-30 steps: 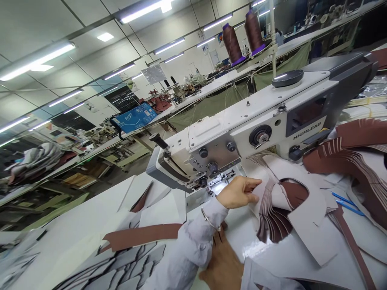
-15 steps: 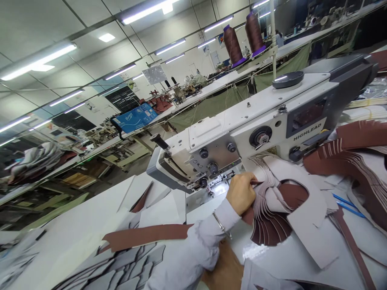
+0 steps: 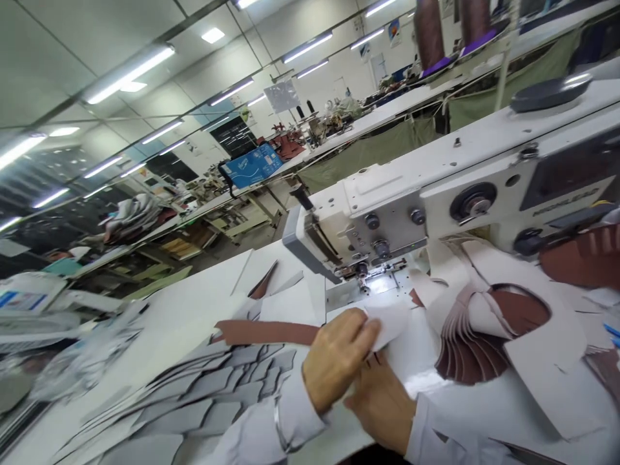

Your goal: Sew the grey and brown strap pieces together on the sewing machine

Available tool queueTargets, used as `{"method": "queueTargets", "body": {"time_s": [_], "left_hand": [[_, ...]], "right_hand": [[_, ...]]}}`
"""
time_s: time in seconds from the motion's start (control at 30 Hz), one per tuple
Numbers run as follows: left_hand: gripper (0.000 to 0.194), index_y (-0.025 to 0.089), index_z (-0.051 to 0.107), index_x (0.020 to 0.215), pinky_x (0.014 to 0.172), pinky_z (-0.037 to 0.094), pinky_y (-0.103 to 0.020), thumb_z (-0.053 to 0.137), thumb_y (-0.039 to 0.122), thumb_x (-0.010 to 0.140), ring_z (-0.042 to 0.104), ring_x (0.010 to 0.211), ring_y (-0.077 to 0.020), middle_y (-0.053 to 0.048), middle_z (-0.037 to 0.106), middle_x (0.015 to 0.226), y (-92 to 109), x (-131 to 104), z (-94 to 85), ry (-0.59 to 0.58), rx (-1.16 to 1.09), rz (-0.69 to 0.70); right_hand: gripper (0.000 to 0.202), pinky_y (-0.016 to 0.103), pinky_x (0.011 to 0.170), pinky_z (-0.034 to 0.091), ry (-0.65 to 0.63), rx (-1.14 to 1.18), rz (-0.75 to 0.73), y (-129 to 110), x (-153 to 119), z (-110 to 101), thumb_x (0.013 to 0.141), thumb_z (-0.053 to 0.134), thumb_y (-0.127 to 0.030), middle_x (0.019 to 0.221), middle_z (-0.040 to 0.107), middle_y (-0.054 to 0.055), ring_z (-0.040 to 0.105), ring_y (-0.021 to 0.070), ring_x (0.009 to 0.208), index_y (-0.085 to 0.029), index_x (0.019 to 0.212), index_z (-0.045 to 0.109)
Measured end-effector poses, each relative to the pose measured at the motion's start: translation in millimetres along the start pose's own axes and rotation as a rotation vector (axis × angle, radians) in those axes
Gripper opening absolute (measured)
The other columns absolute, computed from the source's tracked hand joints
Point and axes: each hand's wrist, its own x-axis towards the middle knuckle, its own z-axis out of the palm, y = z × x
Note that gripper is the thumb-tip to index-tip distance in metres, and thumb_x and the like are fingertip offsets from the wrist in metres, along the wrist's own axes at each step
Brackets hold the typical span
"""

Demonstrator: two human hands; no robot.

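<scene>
My left hand (image 3: 336, 358) pinches a pale piece (image 3: 391, 320) by its left edge, just in front of the sewing machine (image 3: 378, 226). Below and right of it, my right hand (image 3: 380, 400) is partly covered by my left hand; its fingers are curled, and what they hold is hidden. A fanned stack of brown-and-pale pieces (image 3: 472, 349) lies to the right. To the left, a long brown strip (image 3: 271, 332) rests on the table, its right end near my left hand.
Overlapping grey pieces (image 3: 203, 394) cover the table's left front. More brown pieces (image 3: 581, 261) lie at the right under the machine arm. Two thread cones (image 3: 429, 35) stand behind the machine. A blue box (image 3: 254, 166) sits on a far bench.
My left hand has moved from the fanned stack leftwards and now has a pale piece in its fingers. More of my right hand shows. The view has swung left.
</scene>
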Motion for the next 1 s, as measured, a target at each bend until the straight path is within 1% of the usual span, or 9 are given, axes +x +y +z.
{"method": "queueTargets", "body": {"time_s": [0.07,0.13,0.2,0.27,0.4,0.57,0.7,0.87,1.0], "left_hand": [[0.024,0.014,0.055,0.093,0.08,0.051,-0.034,0.031,0.009,0.088,0.055,0.1,-0.0217,-0.013,0.058,0.105,-18,-48,-0.4,-0.077,0.098,-0.086],[0.026,0.016,0.054,0.099,0.084,0.049,-0.037,0.032,0.01,0.087,0.055,0.101,-0.0225,-0.012,0.059,0.106,-34,-87,8.1,-0.152,0.116,-0.142],[0.027,0.018,0.052,0.106,0.081,0.049,-0.035,0.035,0.011,0.086,0.056,0.095,-0.0209,-0.009,0.06,0.1,-44,-113,21.4,-0.26,0.049,-0.211],[0.026,0.018,0.053,0.1,0.077,0.049,-0.032,0.037,0.007,0.083,0.055,0.089,-0.0186,-0.007,0.059,0.093,-48,-125,35.4,-0.339,-0.055,-0.334],[0.021,0.017,0.046,0.074,0.073,0.045,-0.031,0.038,-0.001,0.068,0.049,0.082,-0.0182,-0.006,0.052,0.084,-53,-126,56.8,-0.267,-0.175,-0.599],[0.025,0.016,0.048,0.079,0.071,0.044,-0.031,0.038,-0.001,0.066,0.048,0.076,-0.0176,-0.004,0.051,0.076,-73,-113,68.4,-0.08,-0.263,-0.719],[0.031,0.016,0.056,0.1,0.079,0.045,-0.031,0.042,0.004,0.074,0.05,0.089,-0.018,-0.008,0.055,0.09,-79,-99,72.9,-0.032,-0.378,-0.504],[0.033,0.018,0.059,0.103,0.084,0.043,-0.035,0.05,0.007,0.073,0.049,0.1,-0.0214,-0.009,0.055,0.111,-76,-83,74.8,-0.229,-0.385,-0.302],[0.032,0.017,0.059,0.102,0.085,0.04,-0.037,0.05,0.006,0.074,0.049,0.104,-0.0226,-0.007,0.057,0.117,-83,-74,67.8,-0.363,-0.389,-0.222]], "right_hand": [[0.072,0.055,0.105,0.023,-0.033,-0.05,-0.035,-3,2,2,0.078,0.061,-0.04,0.133,0.035,0.029,0.027,0.0406,0.126,0.008,0.127,0.039],[0.075,0.051,0.106,0.024,-0.079,-0.117,-0.103,-7,6,4,0.078,0.061,-0.043,0.134,0.031,0.03,0.022,0.0397,0.128,0.01,0.127,0.039],[0.08,0.05,0.106,0.026,-0.123,-0.16,-0.151,-13,13,7,0.077,0.06,-0.047,0.136,0.027,0.03,0.02,0.0393,0.129,0.011,0.127,0.038],[0.083,0.049,0.106,0.027,-0.155,-0.186,-0.169,-18,21,10,0.076,0.06,-0.05,0.136,0.026,0.029,0.022,0.0391,0.129,0.01,0.129,0.036],[0.081,0.049,0.106,0.027,-0.176,-0.253,-0.18,-21,40,17,0.077,0.058,-0.05,0.137,0.025,0.027,0.022,0.0384,0.129,0.008,0.13,0.036],[0.08,0.049,0.106,0.024,-0.149,-0.336,-0.165,-12,63,23,0.079,0.056,-0.051,0.137,0.027,0.028,0.021,0.0381,0.13,0.007,0.13,0.036],[0.073,0.049,0.102,0.026,-0.124,-0.356,-0.174,-7,71,20,0.081,0.051,-0.053,0.128,0.042,0.029,0.034,0.0382,0.123,0.004,0.125,0.045],[0.053,0.05,0.094,0.032,-0.204,-0.285,-0.169,-12,72,15,0.085,0.046,-0.051,0.104,0.062,0.02,0.048,0.0343,0.107,-0.007,0.11,0.062],[0.058,0.048,0.092,0.034,-0.186,-0.332,-0.131,-14,71,17,0.082,0.051,-0.051,0.104,0.06,0.025,0.048,0.0356,0.105,0.0,0.109,0.061]]}}
